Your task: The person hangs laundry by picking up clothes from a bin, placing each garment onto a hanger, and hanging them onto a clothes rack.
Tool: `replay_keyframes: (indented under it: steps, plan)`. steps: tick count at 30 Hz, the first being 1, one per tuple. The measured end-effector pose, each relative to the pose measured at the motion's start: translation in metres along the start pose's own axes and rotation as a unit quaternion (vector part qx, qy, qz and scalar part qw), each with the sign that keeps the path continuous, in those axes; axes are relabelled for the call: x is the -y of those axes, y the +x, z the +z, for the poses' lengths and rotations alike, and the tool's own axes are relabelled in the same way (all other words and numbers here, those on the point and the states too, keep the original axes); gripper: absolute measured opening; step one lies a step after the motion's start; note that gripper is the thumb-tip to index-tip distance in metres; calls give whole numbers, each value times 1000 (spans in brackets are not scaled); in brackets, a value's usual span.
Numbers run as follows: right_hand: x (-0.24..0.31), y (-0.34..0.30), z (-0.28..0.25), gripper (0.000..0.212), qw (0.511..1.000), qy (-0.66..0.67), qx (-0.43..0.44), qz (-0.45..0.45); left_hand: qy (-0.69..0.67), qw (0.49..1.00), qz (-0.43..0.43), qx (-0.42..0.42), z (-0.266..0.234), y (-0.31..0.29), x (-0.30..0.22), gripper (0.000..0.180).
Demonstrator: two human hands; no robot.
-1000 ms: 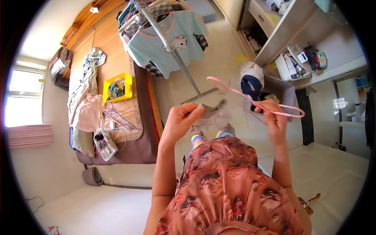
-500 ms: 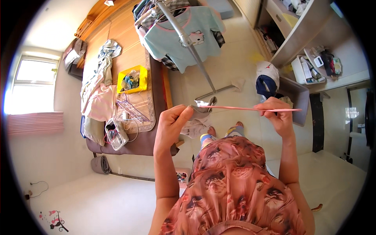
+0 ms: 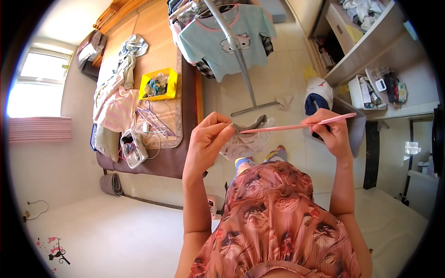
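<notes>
A pink hanger, seen nearly edge-on, spans the space between the hands, its left end at a grey-and-whitish garment that hangs down. The left hand pinches the garment's upper edge; the right hand grips the hanger. Beyond stands a clothes rack bearing a pale blue shirt; leftward, a yellow basket sits on the bed.

Bed: yellow basket beside pale pink garment
Wall: bright window above pink striped cloth
Shelf: white bin
</notes>
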State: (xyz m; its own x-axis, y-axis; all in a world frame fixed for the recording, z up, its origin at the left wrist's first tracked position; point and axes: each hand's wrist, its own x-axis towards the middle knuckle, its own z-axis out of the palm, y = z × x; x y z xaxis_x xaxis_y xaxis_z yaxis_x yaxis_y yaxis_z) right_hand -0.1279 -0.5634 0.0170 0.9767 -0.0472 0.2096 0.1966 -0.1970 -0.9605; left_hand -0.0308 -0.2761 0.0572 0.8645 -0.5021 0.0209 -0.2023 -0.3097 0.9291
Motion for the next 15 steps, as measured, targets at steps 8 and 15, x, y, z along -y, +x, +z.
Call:
replay_keyframes:
  steps: [8,15]
  plan:
    - [22,18,58,12,995,-80,41,-51,195,964,180,-16,22,12,-2,9]
    - [11,10,62,18,990,-119,-47,-65,244,931,265,-57,38,12,-10,15]
